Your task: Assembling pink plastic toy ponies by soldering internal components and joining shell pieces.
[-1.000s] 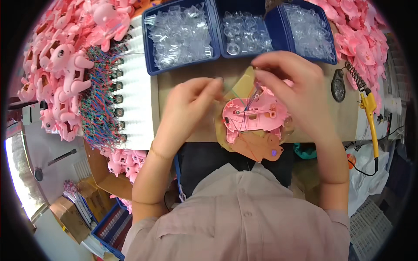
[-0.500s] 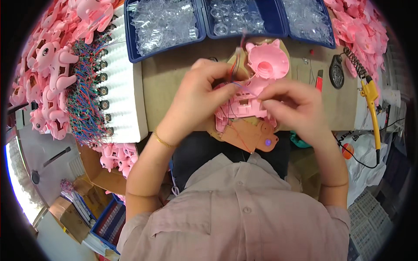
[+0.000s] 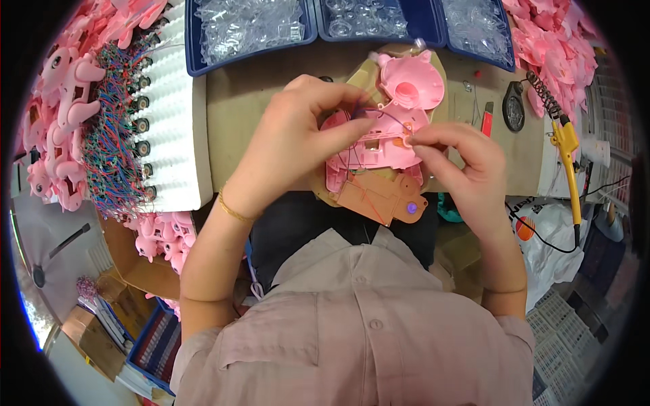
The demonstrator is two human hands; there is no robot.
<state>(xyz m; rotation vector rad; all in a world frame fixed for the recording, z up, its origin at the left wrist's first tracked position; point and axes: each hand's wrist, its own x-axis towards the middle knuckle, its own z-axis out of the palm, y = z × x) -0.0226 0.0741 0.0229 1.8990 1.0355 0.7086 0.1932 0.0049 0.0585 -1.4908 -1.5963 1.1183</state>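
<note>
In front of me on the table lies a pink plastic toy shell half [image 3: 418, 100], open side up, its round hollow head at the far end. A thin purple-blue wire [image 3: 391, 116] arches over it between my hands. My left hand [image 3: 308, 125] is closed, thumb and forefinger pinching wires above the shell's left side. My right hand [image 3: 464, 162] pinches the wire's other end near an orange piece in the shell; its fingertips partly hide that end. An orange-brown flat part [image 3: 369, 195] with a purple knob [image 3: 412, 208] sits at the shell's near end, with thin red wires across it.
Blue bins [image 3: 254, 57] of clear plastic parts stand at the back. To the left, a white ribbed foam tray [image 3: 177, 135] borders bundled wires [image 3: 115, 142] and pink toy bodies [image 3: 68, 135]. A red cutter [image 3: 487, 120], a black oval object [image 3: 514, 108] and a yellow-handled soldering iron [image 3: 572, 169] are on the right.
My right hand has drawn slightly closer to the shell's inside, near the orange piece. The wire now arches more visibly between my hands. The whole view has shifted slightly.
</note>
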